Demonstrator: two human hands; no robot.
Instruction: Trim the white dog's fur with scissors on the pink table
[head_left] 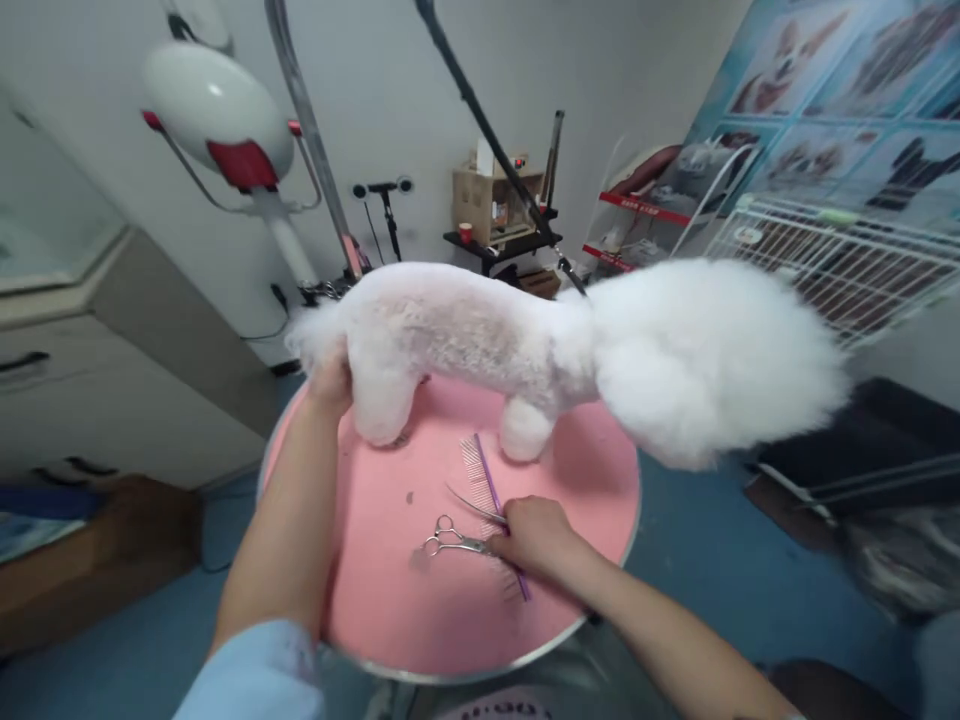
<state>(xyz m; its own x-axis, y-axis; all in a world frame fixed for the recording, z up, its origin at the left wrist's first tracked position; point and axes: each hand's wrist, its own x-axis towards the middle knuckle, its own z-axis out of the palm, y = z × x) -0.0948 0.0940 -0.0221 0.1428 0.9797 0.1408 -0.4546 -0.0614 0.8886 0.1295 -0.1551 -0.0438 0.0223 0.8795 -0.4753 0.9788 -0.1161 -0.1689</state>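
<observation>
At a grooming station, a grey cabinet [112,330] stands at far left, a white-and-red dryer head [217,115] hanging above it on its stand. My left hand [330,380] reaches up to the rump of a small white dog [480,335], just under the tail; the fingers press into the coat there, though I cannot tell whether they clasp the leg or only steady it. The dog stands on a round pink desk [375,600], body clipped short, head still a full fluffy ball at the right, a black grooming arm [487,130] slanting down to its neck.

On the desk in front of the dog's feet lie my tools: a purple comb [486,480] with its teeth toward the left, and steel scissors [450,538] with the loops pointing left. My right hand [536,535] rests over the scissor blades and the comb's lower end, fingers curled down on them but not yet lifted clear. I judge this the tool-change step of a trim: one hand keeps the dog still while the other picks. The next move calls for a clean grip on a single tool, points kept away from the paws, and no slackening of the left hand. Wire cages [840,260] and dog posters [847,90] fill the right wall.
</observation>
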